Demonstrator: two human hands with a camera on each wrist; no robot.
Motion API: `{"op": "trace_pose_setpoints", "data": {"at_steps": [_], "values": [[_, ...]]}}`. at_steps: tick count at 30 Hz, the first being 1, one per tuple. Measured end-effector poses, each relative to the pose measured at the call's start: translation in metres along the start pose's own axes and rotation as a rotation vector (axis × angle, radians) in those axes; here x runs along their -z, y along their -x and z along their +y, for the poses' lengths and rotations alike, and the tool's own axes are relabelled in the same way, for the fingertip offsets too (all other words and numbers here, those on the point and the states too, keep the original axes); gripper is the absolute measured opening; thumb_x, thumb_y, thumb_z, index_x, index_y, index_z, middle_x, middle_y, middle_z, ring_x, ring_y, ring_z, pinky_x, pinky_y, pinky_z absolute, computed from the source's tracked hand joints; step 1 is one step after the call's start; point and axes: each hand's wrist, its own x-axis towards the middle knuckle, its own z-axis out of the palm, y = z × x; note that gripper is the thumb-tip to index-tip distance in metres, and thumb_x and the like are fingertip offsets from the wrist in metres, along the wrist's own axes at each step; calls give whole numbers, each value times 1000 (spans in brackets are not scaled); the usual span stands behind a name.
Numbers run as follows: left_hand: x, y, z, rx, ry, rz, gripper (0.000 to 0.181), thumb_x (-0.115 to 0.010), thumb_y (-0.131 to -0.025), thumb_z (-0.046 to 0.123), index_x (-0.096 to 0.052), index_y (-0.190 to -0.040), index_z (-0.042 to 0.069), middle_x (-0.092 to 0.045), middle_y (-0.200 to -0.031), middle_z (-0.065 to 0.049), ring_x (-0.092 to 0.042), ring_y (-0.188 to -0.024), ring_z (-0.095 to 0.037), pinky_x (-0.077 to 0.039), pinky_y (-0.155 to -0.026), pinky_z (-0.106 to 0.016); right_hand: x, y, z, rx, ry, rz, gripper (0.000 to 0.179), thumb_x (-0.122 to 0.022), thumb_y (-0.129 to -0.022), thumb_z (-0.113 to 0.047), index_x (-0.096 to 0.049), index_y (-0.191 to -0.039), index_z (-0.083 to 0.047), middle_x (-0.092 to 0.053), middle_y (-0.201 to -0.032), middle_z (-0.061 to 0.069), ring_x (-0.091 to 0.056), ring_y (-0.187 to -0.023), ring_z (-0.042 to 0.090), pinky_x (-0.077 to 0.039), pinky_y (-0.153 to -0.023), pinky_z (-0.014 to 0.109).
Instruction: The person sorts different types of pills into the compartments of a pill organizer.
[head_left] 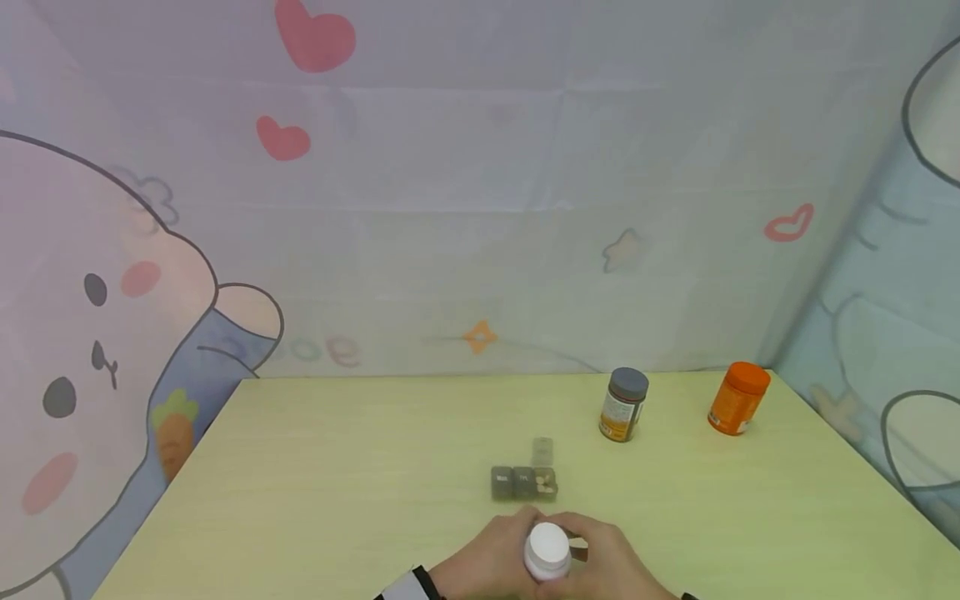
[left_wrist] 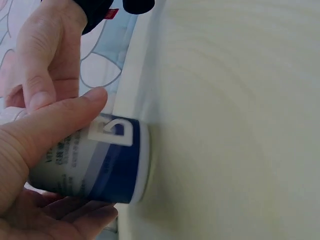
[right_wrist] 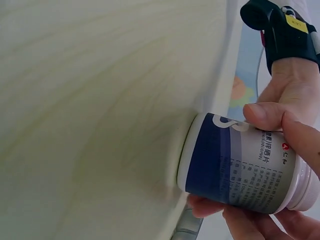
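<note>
Both hands are around a white pill bottle (head_left: 547, 548) with a white cap, low in the head view. My left hand (head_left: 491, 554) grips it from the left, thumb across the blue and grey label in the left wrist view. From the other side my right hand (head_left: 613, 560) holds the same bottle, its fingers curled beneath it in the right wrist view. The bottle's base is close to the tabletop. Just beyond the hands lies a small grey pill organizer (head_left: 514, 483); its right compartment has the lid up and pale tablets (head_left: 546, 482) inside.
A brown bottle (head_left: 622, 406) with a grey lid stands at the back right of the pale yellow table (head_left: 337, 467). Farther right is an orange jar (head_left: 738, 400) with an orange lid. Printed fabric (head_left: 465, 167) hangs behind the table and along its sides.
</note>
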Motion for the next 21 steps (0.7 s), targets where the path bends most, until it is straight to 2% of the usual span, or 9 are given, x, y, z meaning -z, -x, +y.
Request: {"op": "trace_pose_setpoints", "data": {"at_steps": [3, 6, 8, 11, 14, 16, 18, 21], "values": [[12, -1, 5, -37, -59, -56, 55, -84, -55, 9, -57, -102, 16, -58, -92, 15, -54, -84, 1, -44, -75, -20, 0, 0, 1, 8, -1, -25, 66, -82, -64, -23, -54, -121, -4, -56, -119, 13, -49, -109, 31, -48, -84, 40], [30, -3, 13, -106, -152, -112, 53, -82, -61, 12, -60, -110, 14, -61, -102, 11, -55, -94, -3, -44, -80, -22, 1, -1, 2, 14, -4, -53, 68, -81, -66, -20, -51, -123, -1, -55, -120, 15, -49, -109, 32, -49, -82, 40], [42, -5, 20, -150, -197, -104, 52, -80, -64, 10, -60, -112, 10, -62, -107, 6, -56, -99, -6, -43, -83, -22, 1, -1, 2, -7, -5, -71, 67, -81, -66, -20, -50, -123, 0, -55, -118, 14, -50, -107, 31, -48, -82, 43], [55, -12, 27, -185, -196, -5, 52, -78, -68, 12, -59, -116, 7, -62, -112, -2, -57, -103, -12, -43, -85, -22, 2, -2, 2, -41, -10, -89, 66, -81, -66, -19, -49, -121, 0, -57, -114, 11, -52, -104, 29, -46, -83, 49], [63, -22, 29, -185, -165, 141, 63, -81, -66, 20, -55, -123, 9, -58, -120, -4, -52, -111, -18, -41, -92, -30, 2, -3, 3, -39, -3, -95, 65, -81, -66, -18, -50, -120, 1, -58, -110, 9, -53, -101, 27, -46, -82, 50], [67, -29, 26, -181, -185, 221, 73, -82, -64, 30, -51, -128, 12, -53, -127, -4, -48, -116, -22, -39, -96, -37, 2, -3, 3, -23, 5, -99, 64, -81, -66, -18, -50, -119, 2, -58, -110, 9, -53, -100, 27, -47, -81, 49], [69, -35, 22, -168, -207, 275, 81, -83, -62, 34, -48, -131, 13, -49, -132, -5, -43, -121, -24, -36, -98, -41, 2, -4, 4, -10, 24, -103, 63, -81, -67, -19, -50, -119, 1, -58, -110, 9, -54, -100, 26, -47, -81, 48], [70, -43, 12, -119, -205, 317, 87, -84, -58, 35, -46, -131, 8, -48, -132, -9, -42, -122, -27, -35, -99, -43, 0, -5, 4, -2, 48, -108, 61, -80, -67, -20, -51, -117, -1, -59, -109, 8, -55, -99, 27, -47, -80, 47]]}}
